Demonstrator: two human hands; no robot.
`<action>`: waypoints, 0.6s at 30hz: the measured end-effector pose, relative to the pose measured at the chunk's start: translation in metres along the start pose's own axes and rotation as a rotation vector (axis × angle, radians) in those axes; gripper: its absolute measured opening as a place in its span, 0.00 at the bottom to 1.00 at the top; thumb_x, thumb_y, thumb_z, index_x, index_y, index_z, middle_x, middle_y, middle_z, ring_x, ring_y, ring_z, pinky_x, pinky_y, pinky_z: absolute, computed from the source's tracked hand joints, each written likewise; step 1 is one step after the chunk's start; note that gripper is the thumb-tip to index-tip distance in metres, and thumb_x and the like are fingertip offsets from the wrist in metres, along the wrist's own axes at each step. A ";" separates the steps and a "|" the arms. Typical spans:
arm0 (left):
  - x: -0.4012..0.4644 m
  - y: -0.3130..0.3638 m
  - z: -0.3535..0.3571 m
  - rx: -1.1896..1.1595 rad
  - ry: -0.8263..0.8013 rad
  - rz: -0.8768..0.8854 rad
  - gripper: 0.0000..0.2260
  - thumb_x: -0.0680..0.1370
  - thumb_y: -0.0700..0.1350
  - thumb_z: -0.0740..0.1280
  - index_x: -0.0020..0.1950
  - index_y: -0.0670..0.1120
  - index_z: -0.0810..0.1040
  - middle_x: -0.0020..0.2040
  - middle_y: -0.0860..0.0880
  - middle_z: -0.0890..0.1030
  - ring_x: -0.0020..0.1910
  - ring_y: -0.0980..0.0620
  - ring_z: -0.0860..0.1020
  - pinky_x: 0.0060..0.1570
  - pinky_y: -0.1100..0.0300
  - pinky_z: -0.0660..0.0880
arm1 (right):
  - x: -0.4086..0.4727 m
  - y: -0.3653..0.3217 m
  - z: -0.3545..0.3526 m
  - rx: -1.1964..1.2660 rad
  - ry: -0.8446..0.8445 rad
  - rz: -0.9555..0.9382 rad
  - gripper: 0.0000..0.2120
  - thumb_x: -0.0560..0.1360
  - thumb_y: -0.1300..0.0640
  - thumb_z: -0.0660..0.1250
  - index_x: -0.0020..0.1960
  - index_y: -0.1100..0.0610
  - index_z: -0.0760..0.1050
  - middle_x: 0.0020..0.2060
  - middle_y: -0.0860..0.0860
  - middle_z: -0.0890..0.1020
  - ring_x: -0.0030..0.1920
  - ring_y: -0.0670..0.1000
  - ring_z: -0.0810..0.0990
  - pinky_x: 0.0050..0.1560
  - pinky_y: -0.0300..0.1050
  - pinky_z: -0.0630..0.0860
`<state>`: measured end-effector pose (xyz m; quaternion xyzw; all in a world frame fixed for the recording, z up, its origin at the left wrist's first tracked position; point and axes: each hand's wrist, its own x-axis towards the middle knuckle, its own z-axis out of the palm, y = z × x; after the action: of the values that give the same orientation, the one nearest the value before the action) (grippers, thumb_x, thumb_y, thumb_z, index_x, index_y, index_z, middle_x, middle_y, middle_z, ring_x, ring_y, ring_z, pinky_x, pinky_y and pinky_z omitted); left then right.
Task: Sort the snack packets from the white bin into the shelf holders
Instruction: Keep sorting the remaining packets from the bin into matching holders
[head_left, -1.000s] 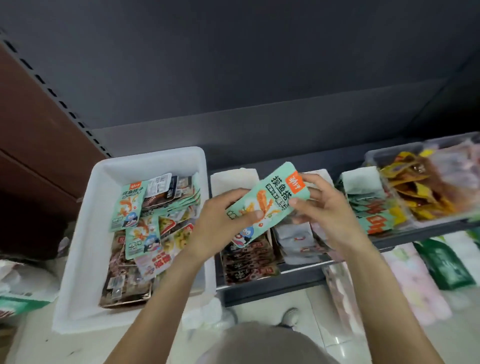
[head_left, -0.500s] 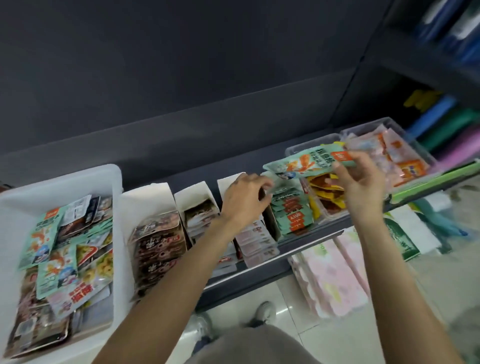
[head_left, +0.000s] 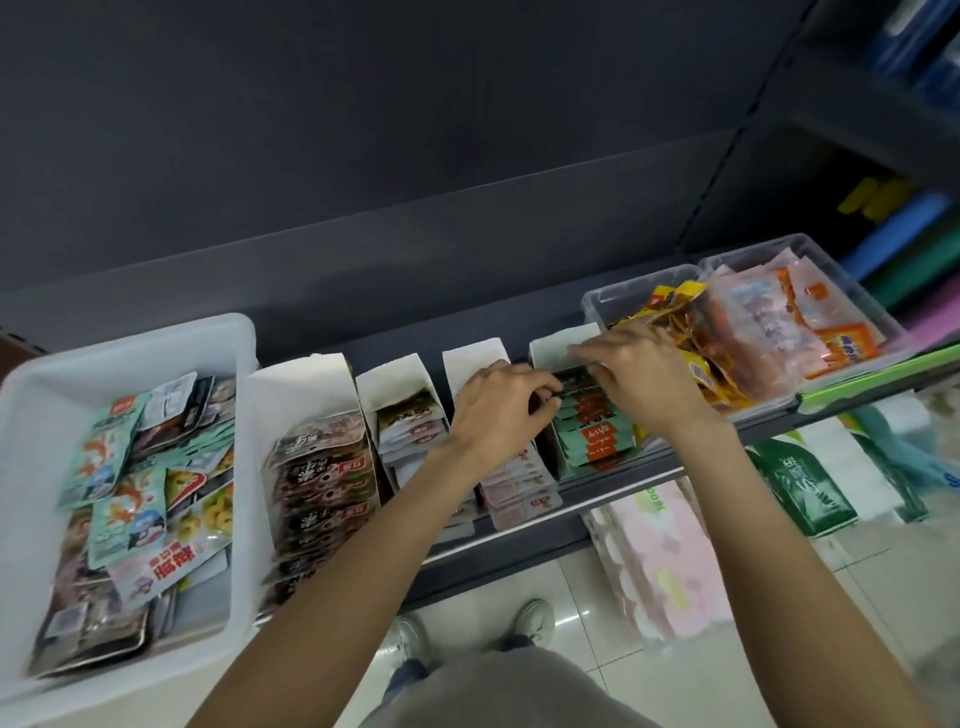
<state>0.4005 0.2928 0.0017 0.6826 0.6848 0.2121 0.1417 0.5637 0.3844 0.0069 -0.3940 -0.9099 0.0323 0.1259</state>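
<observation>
The white bin (head_left: 130, 343) at the left holds a loose pile of snack packets (head_left: 135, 467), several of them mint green. Four white shelf holders stand in a row on the shelf. Both hands meet over the rightmost holder (head_left: 550, 345), which is filled with green and orange packets (head_left: 597, 441). My left hand (head_left: 493, 410) pinches the edge of a green packet (head_left: 574, 379) at the holder's left side. My right hand (head_left: 644, 374) grips the same packet from the right, its fingers reaching over the holder's back. The packet is mostly hidden under the hands.
The other holders carry dark brown packets (head_left: 322, 467), pale packets (head_left: 410, 426) and pink-white packets (head_left: 519, 488). Two clear tubs (head_left: 623, 301) with yellow and orange snacks stand to the right. Tissue packs (head_left: 670, 561) lie on the floor below the shelf edge.
The green packet came from in front of the bin to the right and down into the rightmost holder. My left hand moved right to join my right hand there.
</observation>
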 end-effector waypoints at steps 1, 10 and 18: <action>-0.004 -0.001 -0.007 -0.013 0.031 -0.004 0.09 0.78 0.50 0.64 0.56 0.54 0.80 0.49 0.57 0.82 0.51 0.54 0.77 0.49 0.60 0.73 | -0.003 -0.005 -0.006 0.059 0.011 0.000 0.19 0.73 0.65 0.67 0.62 0.54 0.78 0.53 0.55 0.83 0.55 0.60 0.78 0.55 0.56 0.73; -0.128 -0.099 -0.099 -0.084 0.349 -0.085 0.09 0.77 0.46 0.66 0.56 0.52 0.80 0.49 0.56 0.82 0.47 0.59 0.78 0.47 0.67 0.74 | 0.007 -0.172 -0.017 0.514 0.020 -0.224 0.13 0.77 0.60 0.61 0.59 0.52 0.78 0.51 0.47 0.83 0.50 0.49 0.81 0.48 0.48 0.78; -0.267 -0.245 -0.125 0.094 0.348 -0.751 0.16 0.71 0.42 0.74 0.57 0.46 0.80 0.55 0.43 0.81 0.52 0.40 0.78 0.46 0.50 0.75 | 0.048 -0.359 0.064 0.522 -0.458 -0.479 0.14 0.80 0.59 0.60 0.64 0.53 0.75 0.55 0.49 0.82 0.40 0.44 0.77 0.42 0.39 0.75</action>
<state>0.1332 0.0201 -0.0332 0.3450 0.9088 0.2266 0.0601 0.2609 0.1751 0.0121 -0.1087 -0.9415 0.3184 0.0201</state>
